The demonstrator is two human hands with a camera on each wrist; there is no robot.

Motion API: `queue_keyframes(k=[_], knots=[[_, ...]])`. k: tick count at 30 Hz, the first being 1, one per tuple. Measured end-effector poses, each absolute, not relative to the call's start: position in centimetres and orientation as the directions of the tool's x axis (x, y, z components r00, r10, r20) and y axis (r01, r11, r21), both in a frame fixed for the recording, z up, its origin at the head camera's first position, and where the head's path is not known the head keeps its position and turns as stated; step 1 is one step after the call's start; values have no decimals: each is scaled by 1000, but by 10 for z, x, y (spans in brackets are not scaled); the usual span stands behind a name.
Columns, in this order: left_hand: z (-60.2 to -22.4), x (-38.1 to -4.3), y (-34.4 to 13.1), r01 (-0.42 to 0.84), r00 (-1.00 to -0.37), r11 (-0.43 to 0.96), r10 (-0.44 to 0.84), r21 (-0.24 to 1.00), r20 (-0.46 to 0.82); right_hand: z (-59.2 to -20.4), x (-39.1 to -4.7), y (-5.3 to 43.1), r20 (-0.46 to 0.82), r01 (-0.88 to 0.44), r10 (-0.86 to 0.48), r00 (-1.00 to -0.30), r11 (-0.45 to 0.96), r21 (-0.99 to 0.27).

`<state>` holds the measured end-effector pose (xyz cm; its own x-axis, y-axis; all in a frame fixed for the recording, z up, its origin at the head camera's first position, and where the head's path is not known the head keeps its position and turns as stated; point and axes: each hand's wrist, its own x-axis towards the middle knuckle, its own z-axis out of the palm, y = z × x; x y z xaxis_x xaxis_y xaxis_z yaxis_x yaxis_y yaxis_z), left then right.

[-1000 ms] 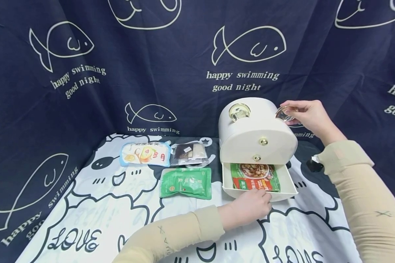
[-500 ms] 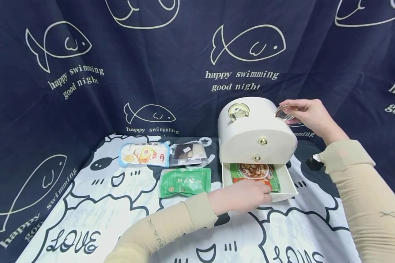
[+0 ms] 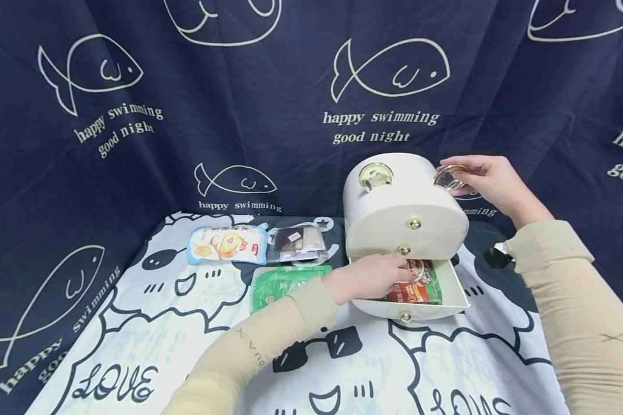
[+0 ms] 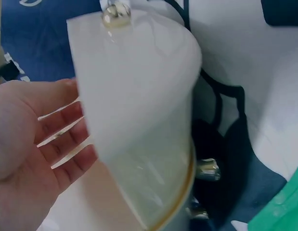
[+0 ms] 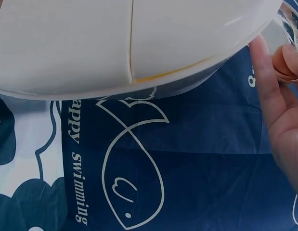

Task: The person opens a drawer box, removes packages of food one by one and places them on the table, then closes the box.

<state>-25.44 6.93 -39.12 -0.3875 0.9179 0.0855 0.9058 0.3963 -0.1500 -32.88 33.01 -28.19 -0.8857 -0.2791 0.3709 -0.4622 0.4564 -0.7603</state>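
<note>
A white rounded drawer cabinet [image 3: 405, 196] stands on the table with its bottom drawer [image 3: 460, 288] pulled out. Inside that drawer lies a green and red food packet [image 3: 417, 293]. My left hand [image 3: 366, 278] reaches over the drawer's left side, its fingers overlapping the packet in the head view. In the left wrist view, loosely spread fingers [image 4: 67, 132] of it show behind the white drawer front [image 4: 134, 72]; the packet is hidden there. My right hand [image 3: 490, 181] pinches the gold-rimmed round ear [image 3: 448, 177] on the cabinet's right side. That thumb and fingers [image 5: 266, 82] also appear beside the cabinet in the right wrist view.
Left of the cabinet lie a blue and white spouted pouch [image 3: 228, 243], a clear bag of dark and pale pieces [image 3: 298, 242] and a green packet [image 3: 275, 282], partly behind my left sleeve. A second round ear [image 3: 376, 176] tops the cabinet. A dark curtain [image 3: 270, 104] hangs behind.
My left hand has let go of the drawer's front, where the knob now shows, and moved up and left into the drawer over the packet. The right hand keeps its grip.
</note>
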Motion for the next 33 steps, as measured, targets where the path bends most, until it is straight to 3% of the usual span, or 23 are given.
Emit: queue_keyframes(k=[9, 27, 33], knots=[[-404, -273, 69, 903, -426, 425, 905, -58, -9, -284, -330, 331, 364, -464, -295, -883, 432, -774], [-417, -267, 86, 883, -398, 364, 915, -296, -62, -280, -324, 328, 324, -398, -234, -917, 478, -783], [-421, -269, 90, 889, -379, 339, 922, -310, -81, -280, -323, 327, 317, -391, -231, -920, 497, -774]])
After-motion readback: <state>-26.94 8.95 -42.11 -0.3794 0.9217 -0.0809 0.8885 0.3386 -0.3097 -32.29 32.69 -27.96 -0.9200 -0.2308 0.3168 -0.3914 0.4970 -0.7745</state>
